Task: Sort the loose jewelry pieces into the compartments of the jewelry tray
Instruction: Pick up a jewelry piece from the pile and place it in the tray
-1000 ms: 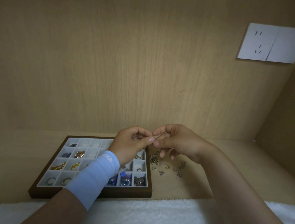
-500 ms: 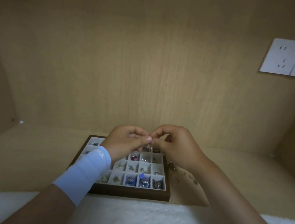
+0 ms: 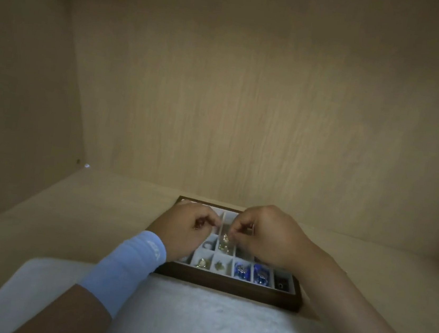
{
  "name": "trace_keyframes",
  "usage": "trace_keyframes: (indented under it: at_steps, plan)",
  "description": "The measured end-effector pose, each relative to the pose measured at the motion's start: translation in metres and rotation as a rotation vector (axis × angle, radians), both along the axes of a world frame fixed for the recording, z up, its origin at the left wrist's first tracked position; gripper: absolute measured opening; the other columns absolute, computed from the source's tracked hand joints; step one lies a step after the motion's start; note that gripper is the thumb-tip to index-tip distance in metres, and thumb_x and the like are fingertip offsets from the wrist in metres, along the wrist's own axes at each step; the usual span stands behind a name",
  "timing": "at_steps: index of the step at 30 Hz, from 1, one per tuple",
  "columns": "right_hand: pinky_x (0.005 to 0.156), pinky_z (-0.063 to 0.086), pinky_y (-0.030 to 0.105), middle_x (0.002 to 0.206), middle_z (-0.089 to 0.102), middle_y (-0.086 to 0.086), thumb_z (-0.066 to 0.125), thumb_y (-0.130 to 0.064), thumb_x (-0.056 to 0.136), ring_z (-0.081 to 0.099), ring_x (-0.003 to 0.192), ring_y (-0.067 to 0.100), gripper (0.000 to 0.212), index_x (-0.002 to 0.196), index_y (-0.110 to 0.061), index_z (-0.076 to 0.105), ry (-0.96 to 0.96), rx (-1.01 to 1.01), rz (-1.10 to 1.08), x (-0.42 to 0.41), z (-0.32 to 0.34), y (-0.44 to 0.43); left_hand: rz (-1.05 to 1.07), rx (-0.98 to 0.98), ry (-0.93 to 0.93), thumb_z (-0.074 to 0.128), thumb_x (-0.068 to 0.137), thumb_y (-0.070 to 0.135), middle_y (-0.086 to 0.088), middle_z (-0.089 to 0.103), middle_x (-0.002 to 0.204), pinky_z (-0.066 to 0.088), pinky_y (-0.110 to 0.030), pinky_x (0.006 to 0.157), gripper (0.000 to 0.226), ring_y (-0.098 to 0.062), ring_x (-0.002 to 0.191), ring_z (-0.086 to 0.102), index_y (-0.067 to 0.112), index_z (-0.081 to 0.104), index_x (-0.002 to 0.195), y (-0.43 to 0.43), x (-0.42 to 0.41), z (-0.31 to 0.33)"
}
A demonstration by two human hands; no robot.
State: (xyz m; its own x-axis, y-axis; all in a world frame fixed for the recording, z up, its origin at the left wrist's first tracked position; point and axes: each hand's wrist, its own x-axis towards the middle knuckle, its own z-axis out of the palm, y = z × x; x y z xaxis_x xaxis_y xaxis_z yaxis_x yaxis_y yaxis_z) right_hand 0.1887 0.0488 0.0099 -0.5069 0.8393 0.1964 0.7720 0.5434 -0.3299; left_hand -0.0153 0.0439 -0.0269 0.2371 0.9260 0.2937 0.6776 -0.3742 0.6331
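The right hand (image 3: 268, 236) hovers over the jewelry tray (image 3: 228, 289), its fingertips (image 3: 233, 234) drawn together in a pinch, apparently on a small gold piece (image 3: 224, 238) that hangs just below and to their left. The left hand (image 3: 188, 229), above a blue wristband (image 3: 128, 268), is close beside it with its fingers curled towards the thumb. Blur hides whether it grips anything.

The piece dangles with its long axis roughly upright, in the gap between the two hands and nearer the right one. Straight beneath it lies a middle-row compartment (image 3: 226, 251) that already has gold bits in it, so the drop looks like a short move straight down, with the right hand best placed to make it. Blue beads (image 3: 241, 270) fill near-row cells to the right.

The tray sits on a wooden shelf (image 3: 97, 206), its near wall touching a white fleecy cloth (image 3: 193, 323). No loose pile shows here.
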Motion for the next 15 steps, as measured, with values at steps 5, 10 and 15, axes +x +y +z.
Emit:
trace_keyframes:
  at_steps: [5,10,15]
  plan:
    - [0.073,0.053,0.027,0.088,0.072,-0.017,0.067,-0.036,0.089,0.062,0.077,0.001,0.011,0.093,-0.035,0.077,-0.175,0.051,0.03,-0.008,-0.007,-0.001,-0.029,0.112,0.204,0.055,0.09,0.018,0.017,0.063,0.094,0.039,-0.03,0.097,0.023,-0.011,0.103,0.048,0.033,0.07,0.099,0.0,0.002,-0.007]
    - [0.071,0.054,0.03,0.089,0.072,-0.016,0.063,-0.04,0.087,0.062,0.079,0.004,0.016,0.095,-0.039,0.077,-0.252,0.122,0.021,-0.011,-0.007,0.001,-0.058,0.124,0.205,0.056,0.089,0.02,0.022,0.049,0.08,0.036,-0.026,0.093,0.02,-0.005,0.096,0.038,0.033,0.069,0.096,0.0,0.001,-0.007]
    - [0.065,0.041,0.024,0.09,0.072,-0.014,0.061,-0.041,0.09,0.06,0.08,0.005,0.018,0.098,-0.039,0.077,-0.301,0.159,0.031,-0.02,-0.013,0.002,-0.063,0.114,0.233,0.056,0.087,0.021,0.017,0.055,0.088,0.039,-0.03,0.095,0.017,-0.01,0.101,0.043,0.03,0.069,0.094,-0.001,0.001,-0.009]
